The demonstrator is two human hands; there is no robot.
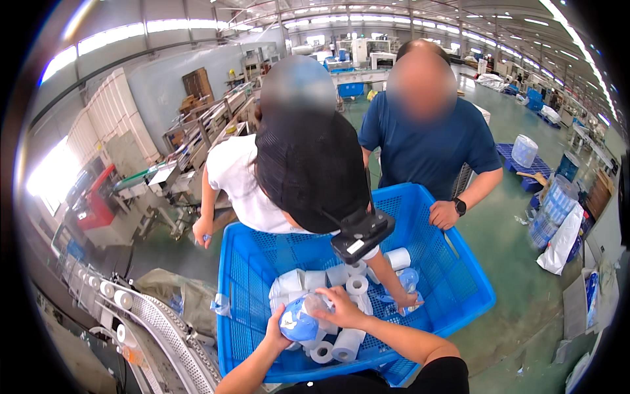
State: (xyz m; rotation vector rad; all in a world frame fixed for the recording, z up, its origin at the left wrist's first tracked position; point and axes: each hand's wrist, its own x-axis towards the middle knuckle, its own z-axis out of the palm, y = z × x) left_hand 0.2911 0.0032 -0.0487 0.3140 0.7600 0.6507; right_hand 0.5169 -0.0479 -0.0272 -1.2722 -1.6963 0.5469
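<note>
Over the near left part of a big blue plastic crate (476,289), I hold a toilet roll in a blue and clear plastic wrapper (298,323). My left hand (275,330) is closed around its left side. The fingers of my right hand (342,308) grip the clear plastic at its right end. Below my hands, several unwrapped white toilet rolls (321,352) lie jumbled in the crate. Another blue-wrapped roll (408,280) is at the right of the pile, near a co-worker's hand (407,301) that reaches into the crate.
A co-worker in a black cap (308,164) leans over the crate's far side. Opposite, a person in a blue shirt (426,141) rests a hand on the rim. At left, a curved conveyor (154,312) carries white rolls. Wrapped stacks (558,200) stand on the green floor at right.
</note>
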